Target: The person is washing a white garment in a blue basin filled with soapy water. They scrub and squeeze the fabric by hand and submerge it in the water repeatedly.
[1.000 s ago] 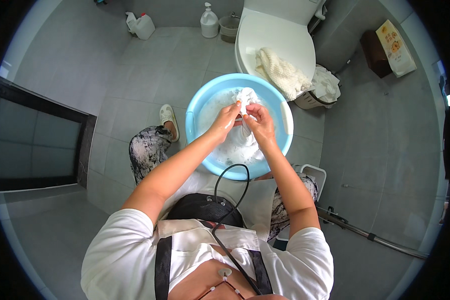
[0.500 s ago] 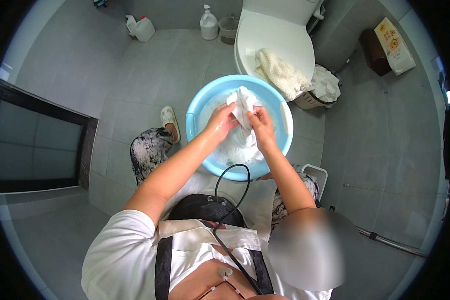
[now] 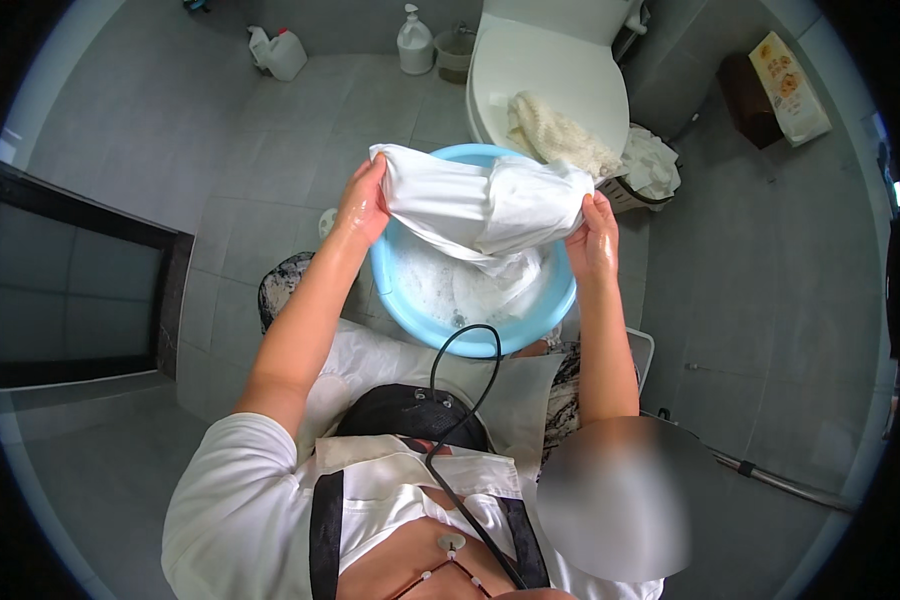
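A white cloth garment (image 3: 470, 200) is stretched out sideways above a light blue basin (image 3: 400, 300). My left hand (image 3: 364, 200) grips its upper left corner, thumb and fingers closed on the fabric. At the other end my right hand (image 3: 597, 235) pinches the right edge. Both hands look wet. The lower part of the fabric hangs down into the basin, where soapy water (image 3: 435, 285) with foam shows. More white fabric (image 3: 510, 290) lies in the water; whether it belongs to the same piece I cannot tell.
Beyond the basin stands a white toilet (image 3: 540, 80) with a cream knitted towel (image 3: 565, 135) on its lid. Right of it is a bin (image 3: 630, 197) with a white liner. A pump bottle (image 3: 415, 42), a small bucket (image 3: 456, 58) and a white jug (image 3: 282, 55) line the far wall.
My hands have moved apart and up from the basin's middle, pulling the bunched white garment wide between them. It was gathered in both hands close together before.
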Available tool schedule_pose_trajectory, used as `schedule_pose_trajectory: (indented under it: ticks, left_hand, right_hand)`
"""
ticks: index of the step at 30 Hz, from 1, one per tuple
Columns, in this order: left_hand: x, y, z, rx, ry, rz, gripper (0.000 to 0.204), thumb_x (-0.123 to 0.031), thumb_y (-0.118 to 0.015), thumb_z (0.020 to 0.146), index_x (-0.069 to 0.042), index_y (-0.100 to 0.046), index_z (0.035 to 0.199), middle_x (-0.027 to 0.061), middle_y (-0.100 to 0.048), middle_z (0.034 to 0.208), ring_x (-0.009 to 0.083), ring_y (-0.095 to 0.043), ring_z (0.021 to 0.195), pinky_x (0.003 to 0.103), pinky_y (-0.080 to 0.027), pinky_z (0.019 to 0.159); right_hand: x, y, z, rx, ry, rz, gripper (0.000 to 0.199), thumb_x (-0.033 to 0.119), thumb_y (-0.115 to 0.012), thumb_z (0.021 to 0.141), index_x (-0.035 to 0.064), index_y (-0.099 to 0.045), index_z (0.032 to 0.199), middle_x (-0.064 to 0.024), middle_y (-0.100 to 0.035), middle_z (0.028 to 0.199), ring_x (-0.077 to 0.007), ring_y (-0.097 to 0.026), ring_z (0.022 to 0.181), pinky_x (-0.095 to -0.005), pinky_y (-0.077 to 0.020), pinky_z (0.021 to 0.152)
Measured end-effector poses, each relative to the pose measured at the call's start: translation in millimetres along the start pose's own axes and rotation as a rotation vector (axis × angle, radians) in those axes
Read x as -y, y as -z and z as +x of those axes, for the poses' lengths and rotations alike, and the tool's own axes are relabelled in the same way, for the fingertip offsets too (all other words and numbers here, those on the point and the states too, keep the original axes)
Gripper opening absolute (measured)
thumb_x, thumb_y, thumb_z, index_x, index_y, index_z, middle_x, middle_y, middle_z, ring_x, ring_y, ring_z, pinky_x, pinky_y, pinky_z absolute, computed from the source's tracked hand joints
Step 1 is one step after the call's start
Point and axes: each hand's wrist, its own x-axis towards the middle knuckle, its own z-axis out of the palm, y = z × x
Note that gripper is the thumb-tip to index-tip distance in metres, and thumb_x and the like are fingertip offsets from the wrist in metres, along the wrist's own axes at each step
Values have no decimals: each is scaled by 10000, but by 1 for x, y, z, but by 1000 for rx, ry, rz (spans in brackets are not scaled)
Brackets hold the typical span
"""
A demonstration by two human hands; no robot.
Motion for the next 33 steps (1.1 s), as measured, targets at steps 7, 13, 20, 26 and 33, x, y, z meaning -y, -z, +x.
schedule_pose_trajectory:
  ticks: [7, 13, 20, 26, 33]
  left_hand:
    - [7, -1, -4, 25, 124, -85, 245, -211, -443, 870, -35, -481, 1036, 74, -550, 1011, 174, -529, 945, 313, -422, 818]
    - [47, -32, -27, 108, 234, -75, 282, -219, -451, 868, -45, -458, 1090, 82, -525, 1070, 196, -509, 997, 318, -411, 847]
    - [62, -62, -39, 230, 152, 173, 256, -272, -487, 854, -82, -509, 1024, -1, -528, 957, 104, -504, 855, 270, -402, 743]
    - [58, -69, -43, 176, 86, 427, 198, -242, -514, 841, -90, -533, 966, -17, -530, 871, 78, -485, 802, 230, -389, 680]
    - [73, -48, -32, 58, 141, 218, 195, -241, -504, 842, -81, -529, 951, 13, -546, 873, 114, -515, 803, 259, -414, 700]
  right_hand:
    - [6, -13, -5, 99, -71, 33, 289, 96, -450, 850, 13, -418, 1125, -83, -539, 1035, -161, -559, 908, -281, -473, 764]
    - [-18, -26, -12, -43, 18, -296, 282, 100, -477, 842, 66, -451, 1121, -1, -563, 864, -42, -519, 714, -165, -412, 582]
    - [-50, -34, -25, 328, 454, -1043, 314, -49, -449, 757, 48, -556, 1036, -147, -525, 1096, -239, -513, 987, -302, -396, 847]
    - [-52, -44, -41, 377, 581, -1444, 376, -71, -451, 680, 79, -592, 995, -205, -481, 1140, -341, -498, 988, -368, -414, 834]
    - [-62, -44, -42, 291, 479, -1090, 228, 35, -567, 726, 27, -542, 953, -181, -541, 1005, -271, -534, 919, -337, -433, 794]
